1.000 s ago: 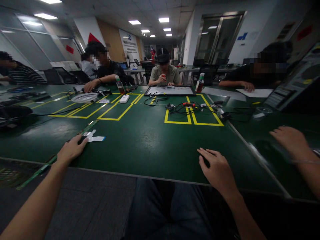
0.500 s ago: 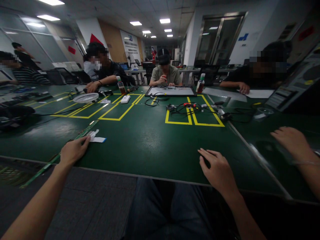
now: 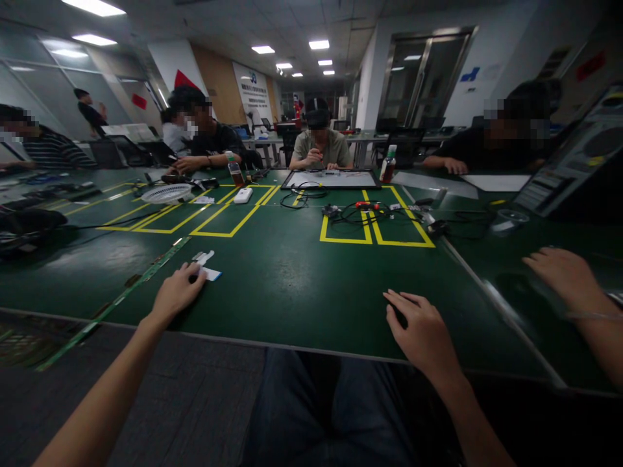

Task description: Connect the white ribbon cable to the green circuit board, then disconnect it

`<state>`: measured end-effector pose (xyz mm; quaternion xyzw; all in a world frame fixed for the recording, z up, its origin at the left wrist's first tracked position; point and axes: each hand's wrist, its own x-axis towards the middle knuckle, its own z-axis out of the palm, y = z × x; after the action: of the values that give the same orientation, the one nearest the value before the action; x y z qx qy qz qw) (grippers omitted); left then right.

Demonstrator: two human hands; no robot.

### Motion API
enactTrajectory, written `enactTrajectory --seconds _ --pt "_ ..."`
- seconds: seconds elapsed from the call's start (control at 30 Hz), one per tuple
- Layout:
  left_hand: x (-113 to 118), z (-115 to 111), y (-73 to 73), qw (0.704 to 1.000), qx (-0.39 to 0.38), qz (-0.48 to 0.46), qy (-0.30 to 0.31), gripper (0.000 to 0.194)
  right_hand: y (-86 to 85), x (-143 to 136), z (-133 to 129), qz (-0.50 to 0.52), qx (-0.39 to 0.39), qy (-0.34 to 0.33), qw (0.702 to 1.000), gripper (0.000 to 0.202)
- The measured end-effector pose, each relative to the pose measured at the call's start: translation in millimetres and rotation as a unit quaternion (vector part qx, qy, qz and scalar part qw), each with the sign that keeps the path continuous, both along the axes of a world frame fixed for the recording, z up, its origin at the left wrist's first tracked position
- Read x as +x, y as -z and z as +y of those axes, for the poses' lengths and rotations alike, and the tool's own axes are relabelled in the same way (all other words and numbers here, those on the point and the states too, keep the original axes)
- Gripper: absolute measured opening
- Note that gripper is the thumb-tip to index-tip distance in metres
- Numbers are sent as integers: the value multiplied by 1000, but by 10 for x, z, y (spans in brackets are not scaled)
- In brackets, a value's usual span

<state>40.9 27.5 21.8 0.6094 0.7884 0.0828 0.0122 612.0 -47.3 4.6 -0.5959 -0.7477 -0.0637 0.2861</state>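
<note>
White ribbon-like strip [image 3: 212, 275] is lying near the table's [image 3: 292, 292] near edge — looking light, bendy, creasable, probably best held at its blue end. Left hand [image 3: 178, 290] is touching it, grip unclear — right hand [image 3: 423, 327] is resting loosely open, near that edge.

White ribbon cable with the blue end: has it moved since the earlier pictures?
Yes: the cable has shifted right, judged against the yellow tape.

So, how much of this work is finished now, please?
Already done, it seems: the white strip lies apart from the long green strip. In hand: the left hand touches the white strip. Left: letting go of it, probably; the right hand looks empty. Further steps cannot be told.
</note>
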Motion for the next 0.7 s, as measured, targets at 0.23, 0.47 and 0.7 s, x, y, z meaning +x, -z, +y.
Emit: enactTrajectory --seconds 0.23,0.47,0.7 --pt "764 56 115 965 -7 -68 253 67 8 7 4 5 -4 -2 1000 36" --pt "1896 -161 -36 893 -24 -87 441 68 -31 -13 -15 4 -7 0 1000 36" --pt "2566 -412 -113 829 -26 -75 554 72 9 4 -1 4 -4 2 1000 36"
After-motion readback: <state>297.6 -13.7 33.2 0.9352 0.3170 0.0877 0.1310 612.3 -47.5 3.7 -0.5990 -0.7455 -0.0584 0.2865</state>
